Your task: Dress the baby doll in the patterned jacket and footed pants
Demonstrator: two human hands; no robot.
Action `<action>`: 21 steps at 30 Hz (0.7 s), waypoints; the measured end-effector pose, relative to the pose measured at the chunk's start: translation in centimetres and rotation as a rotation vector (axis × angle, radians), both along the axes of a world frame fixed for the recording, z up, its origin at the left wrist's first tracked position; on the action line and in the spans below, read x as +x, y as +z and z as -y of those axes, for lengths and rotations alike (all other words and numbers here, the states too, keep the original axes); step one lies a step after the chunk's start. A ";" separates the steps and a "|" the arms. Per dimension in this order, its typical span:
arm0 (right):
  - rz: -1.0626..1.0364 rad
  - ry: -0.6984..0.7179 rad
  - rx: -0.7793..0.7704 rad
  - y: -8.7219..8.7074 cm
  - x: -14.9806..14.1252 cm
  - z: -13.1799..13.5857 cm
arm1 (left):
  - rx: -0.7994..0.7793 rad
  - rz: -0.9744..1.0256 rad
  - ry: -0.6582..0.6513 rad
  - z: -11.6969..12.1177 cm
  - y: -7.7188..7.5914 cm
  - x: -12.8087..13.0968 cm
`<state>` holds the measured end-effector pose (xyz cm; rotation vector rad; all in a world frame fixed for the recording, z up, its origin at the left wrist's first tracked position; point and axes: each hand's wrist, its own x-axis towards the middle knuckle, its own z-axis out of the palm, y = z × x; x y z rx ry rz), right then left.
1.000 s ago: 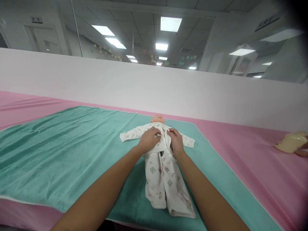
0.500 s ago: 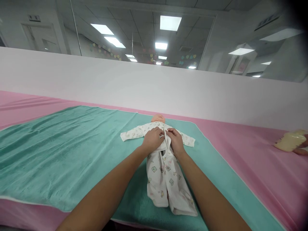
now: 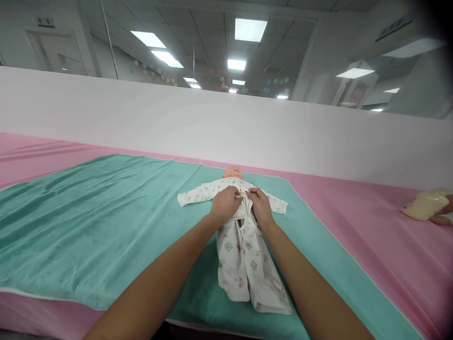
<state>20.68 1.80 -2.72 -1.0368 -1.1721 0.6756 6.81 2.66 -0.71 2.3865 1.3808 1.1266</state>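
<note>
A baby doll [image 3: 233,172] lies on its back on a green blanket [image 3: 134,226], its head pointing away from me. It wears a white printed romper [image 3: 235,255] with long sleeves spread to both sides and legs stretched toward me. My left hand [image 3: 226,204] pinches the left front edge of the romper at the chest. Opposite it, my right hand [image 3: 259,205] pinches the right front edge, the fingertips of both hands close together. Below my hands the front gapes in a small dark opening. Any fastener between my fingers is too small to make out.
The blanket lies over a pink cover [image 3: 375,222]. At the far right a person's hand [image 3: 444,220] is beside a pale yellow object [image 3: 425,205], perhaps a bottle. Behind the surface stands a white low wall [image 3: 198,125] with a glass pane [image 3: 208,47] above it.
My two hands have brought the romper's front edges closer together at the chest. The raised flap under my right hand now lies flatter. The doll stays in place.
</note>
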 end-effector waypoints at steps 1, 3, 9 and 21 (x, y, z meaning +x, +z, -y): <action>-0.001 0.001 -0.001 0.0 0.0 0.0 | 0.000 -0.001 0.018 0.0 0.0 0.0; 0.009 -0.005 0.006 0.0 -0.1 0.1 | 0.003 -0.018 0.027 -0.1 -0.1 0.0; -0.011 -0.010 0.048 0.1 -0.1 0.0 | 0.066 -0.085 -0.007 -0.1 0.0 -0.1; -0.016 -0.006 0.060 0.3 -0.3 0.2 | 0.056 0.100 -0.107 0.2 0.1 -0.4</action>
